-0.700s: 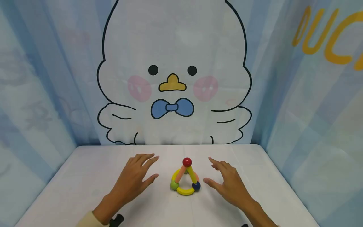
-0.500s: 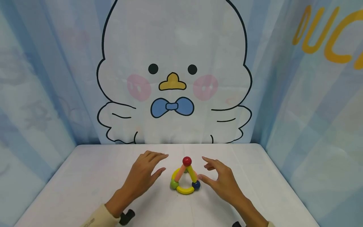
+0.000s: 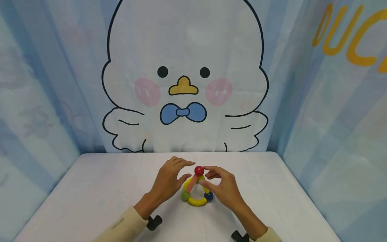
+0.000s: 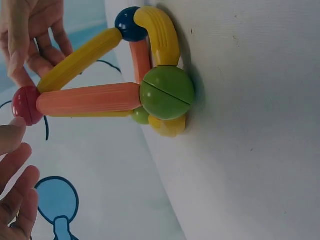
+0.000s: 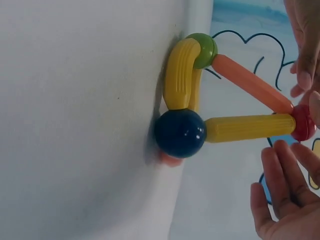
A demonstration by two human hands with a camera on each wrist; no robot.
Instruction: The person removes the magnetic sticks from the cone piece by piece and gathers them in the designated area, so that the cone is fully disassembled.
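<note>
Red ball [image 3: 199, 170] flanked by left hand [image 3: 169, 178] and right hand [image 3: 225, 188]; nothing gripped, fingers relaxed, fingertip contact unclear. Ball best pinched evenly from both sides, sticks [image 4: 90, 100] left unjostled.

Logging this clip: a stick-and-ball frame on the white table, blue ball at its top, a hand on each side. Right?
Not the top: that is the red ball, as the head view shows; the blue ball sits at the base. The rest holds.
</note>
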